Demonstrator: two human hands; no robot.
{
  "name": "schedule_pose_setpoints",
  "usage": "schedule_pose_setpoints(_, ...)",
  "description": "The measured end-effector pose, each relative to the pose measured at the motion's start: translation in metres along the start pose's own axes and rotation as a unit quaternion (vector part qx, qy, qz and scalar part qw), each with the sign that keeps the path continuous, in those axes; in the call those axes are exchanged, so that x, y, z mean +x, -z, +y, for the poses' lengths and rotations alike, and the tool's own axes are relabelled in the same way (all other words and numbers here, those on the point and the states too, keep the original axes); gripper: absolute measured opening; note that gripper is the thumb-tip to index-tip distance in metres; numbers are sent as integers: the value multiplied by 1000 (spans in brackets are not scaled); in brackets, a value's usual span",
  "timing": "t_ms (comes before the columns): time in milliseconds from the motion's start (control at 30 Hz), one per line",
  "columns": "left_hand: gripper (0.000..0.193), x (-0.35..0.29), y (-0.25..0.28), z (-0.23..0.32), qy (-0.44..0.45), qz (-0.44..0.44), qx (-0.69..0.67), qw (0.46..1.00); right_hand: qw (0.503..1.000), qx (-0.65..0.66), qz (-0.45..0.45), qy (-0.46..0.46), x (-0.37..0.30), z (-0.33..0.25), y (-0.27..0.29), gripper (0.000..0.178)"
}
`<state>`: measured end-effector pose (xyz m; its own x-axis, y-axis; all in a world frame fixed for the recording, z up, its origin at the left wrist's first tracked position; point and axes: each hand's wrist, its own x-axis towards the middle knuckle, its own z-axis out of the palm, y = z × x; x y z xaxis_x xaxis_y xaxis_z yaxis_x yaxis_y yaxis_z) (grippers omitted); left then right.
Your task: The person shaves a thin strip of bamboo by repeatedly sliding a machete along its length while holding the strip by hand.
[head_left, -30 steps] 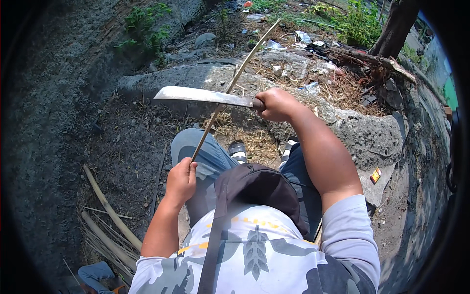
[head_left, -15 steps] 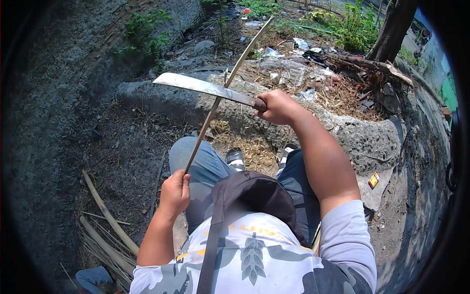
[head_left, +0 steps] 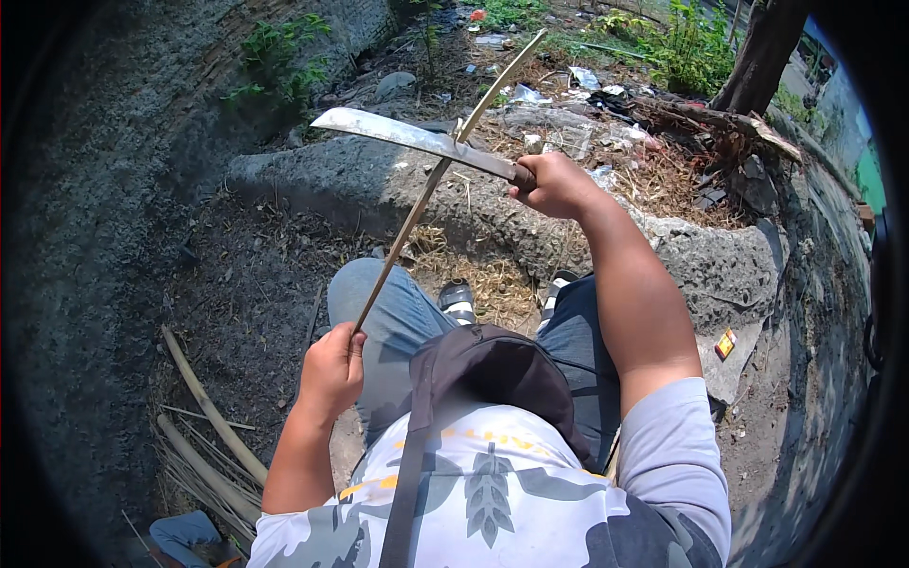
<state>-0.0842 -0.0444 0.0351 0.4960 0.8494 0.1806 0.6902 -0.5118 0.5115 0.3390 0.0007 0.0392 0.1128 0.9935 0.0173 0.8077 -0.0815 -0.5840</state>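
Note:
In my right hand [head_left: 561, 186], the fingers are wrapped round the dark handle of a machete [head_left: 393, 133]. Its long pale blade points left and lies across a thin wooden stick [head_left: 409, 225], a little above the stick's middle. My left hand [head_left: 331, 369] grips the lower end of that stick near my left knee, thumb on top. The stick slants up and away to the right. A small curled sliver [head_left: 459, 129] stands up from it just beyond the blade.
A rough stone ledge [head_left: 701, 270] runs in front of my feet, with litter and dry straw behind it. Long curved stalks [head_left: 213, 407] lie at my left beside a wall [head_left: 85, 237]. A tree trunk [head_left: 765, 62] rises at the far right. A black bag [head_left: 502, 374] rests on my lap.
The machete has moved slightly farther up the stick and to the right with my right hand. The stick's far end has swung a little right. My left hand has shifted only slightly.

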Motion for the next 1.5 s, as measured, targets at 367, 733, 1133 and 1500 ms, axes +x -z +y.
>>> schedule_pose_setpoints(367,11,-5,0,-22,-9,11,22,1000,976,-161,-23,146,-7,-41,-22,19)
schedule_pose_setpoints(733,9,-30,22,-42,-9,0,19,1000,992,98,69,-40,11,29,-17,33)
schedule_pose_setpoints(1133,25,-36,5,-68,166,-137,-390,895,980,75,183,-4,0,19,10,38)
schedule_pose_setpoints(1500,32,-44,-4,-93,209,-100,-447,864,930,293,180,-129,12,85,6,38)
